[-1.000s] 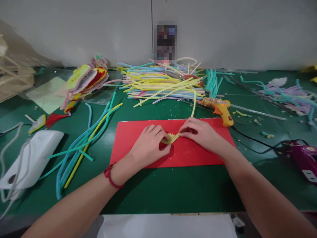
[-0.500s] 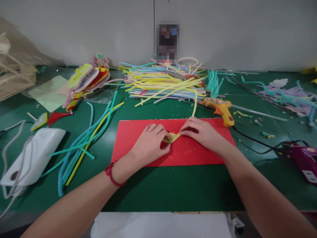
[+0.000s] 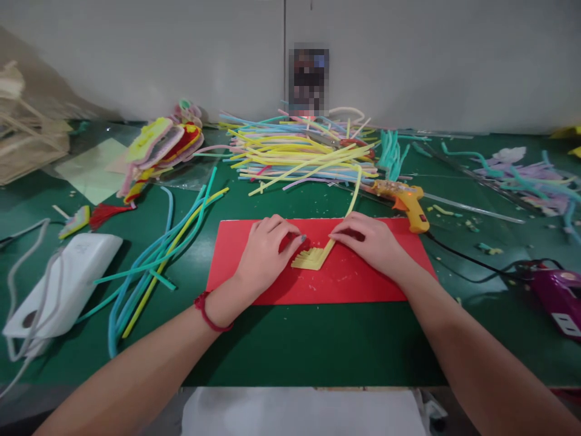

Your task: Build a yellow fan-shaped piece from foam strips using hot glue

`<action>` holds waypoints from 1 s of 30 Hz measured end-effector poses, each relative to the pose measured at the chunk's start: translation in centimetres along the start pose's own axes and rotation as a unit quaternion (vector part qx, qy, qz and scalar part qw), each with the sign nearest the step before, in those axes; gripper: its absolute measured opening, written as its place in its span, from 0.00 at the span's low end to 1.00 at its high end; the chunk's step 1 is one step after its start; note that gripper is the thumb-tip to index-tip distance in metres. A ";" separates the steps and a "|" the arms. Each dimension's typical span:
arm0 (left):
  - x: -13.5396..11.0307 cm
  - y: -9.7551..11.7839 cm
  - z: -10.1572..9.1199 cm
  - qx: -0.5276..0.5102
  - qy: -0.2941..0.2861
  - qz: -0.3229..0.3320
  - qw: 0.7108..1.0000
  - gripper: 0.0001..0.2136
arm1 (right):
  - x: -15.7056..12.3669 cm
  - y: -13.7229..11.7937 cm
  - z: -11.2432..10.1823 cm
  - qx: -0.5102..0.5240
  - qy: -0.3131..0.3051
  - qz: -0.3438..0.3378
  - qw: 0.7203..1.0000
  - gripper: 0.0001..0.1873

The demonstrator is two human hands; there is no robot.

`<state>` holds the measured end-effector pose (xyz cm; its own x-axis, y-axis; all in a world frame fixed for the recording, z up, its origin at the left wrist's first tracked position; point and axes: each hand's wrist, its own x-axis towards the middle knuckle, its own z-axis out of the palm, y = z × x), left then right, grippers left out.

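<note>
A yellow pipe cleaner, folded back and forth into a small fan-like piece (image 3: 308, 258), rests on a red board (image 3: 376, 284). My right hand (image 3: 367, 239) pinches the strip running up from the piece's right corner between thumb and index finger. The loose tail of that pipe cleaner (image 3: 355, 192) rises behind the hand toward the pile at the back. My left hand (image 3: 270, 254) hovers just left of and above the folded piece, apart from it. Its thumb and index tips come together, and nothing shows between them.
A pile of coloured pipe cleaners (image 3: 299, 154) lies at the back. To its right is a yellow hot glue gun (image 3: 411, 206) with a cord. Left are loose pipe cleaners (image 3: 167, 254) and a white power bank (image 3: 68, 284) with cables. A purple power socket (image 3: 558, 297) sits far right.
My left hand has let go of the folded yellow piece and moved up and left, exposing it. The right hand still grips the strip, almost in the same place.
</note>
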<state>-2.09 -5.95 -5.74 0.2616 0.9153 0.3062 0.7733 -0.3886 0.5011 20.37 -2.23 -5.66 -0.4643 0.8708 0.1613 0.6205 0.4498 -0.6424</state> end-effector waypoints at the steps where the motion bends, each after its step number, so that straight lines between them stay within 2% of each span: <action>1: 0.0 0.0 0.1 -0.002 -0.012 0.009 1.000 0.07 | 0.0 0.1 0.0 -0.003 -0.002 -0.001 1.000 0.13; 7: -0.2 0.2 0.4 -0.009 -0.075 0.065 0.995 0.06 | 0.0 0.3 0.2 -0.009 0.003 -0.011 1.000 0.14; 13: -0.2 0.4 0.2 0.000 -0.074 0.062 0.995 0.07 | -0.1 -0.2 0.2 -0.009 -0.005 -0.023 1.000 0.14; 17: -0.2 0.3 0.3 -0.001 -0.084 0.056 0.995 0.06 | -0.1 -0.4 0.2 -0.007 0.004 -0.008 1.000 0.13; 19: -0.2 0.2 0.4 -0.003 -0.092 0.060 0.994 0.04 | 0.0 -0.4 0.3 -0.001 0.028 0.019 0.999 0.11; 21: -0.2 0.2 0.5 -0.009 -0.095 0.064 0.993 0.03 | 0.1 -0.2 0.3 0.025 0.079 0.073 0.994 0.11; 24: -0.2 0.1 0.6 -0.016 -0.096 0.066 0.993 0.02 | 0.2 0.0 0.3 0.118 0.147 0.180 0.965 0.16; 27: -0.2 0.0 0.6 -0.018 -0.096 0.070 0.993 0.02 | 0.4 -0.2 0.1 0.233 0.141 0.245 0.930 0.22; 30: -0.2 0.0 0.8 -0.020 -0.097 0.073 0.992 0.02 | 0.5 -0.8 0.1 0.321 0.104 0.266 0.903 0.25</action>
<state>-1.72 -6.09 -6.44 0.4783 0.8508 0.2178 0.6971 -0.5186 0.4951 19.51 -2.18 -5.14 -0.0382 0.9782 -0.2039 0.1966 -0.1927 -0.9614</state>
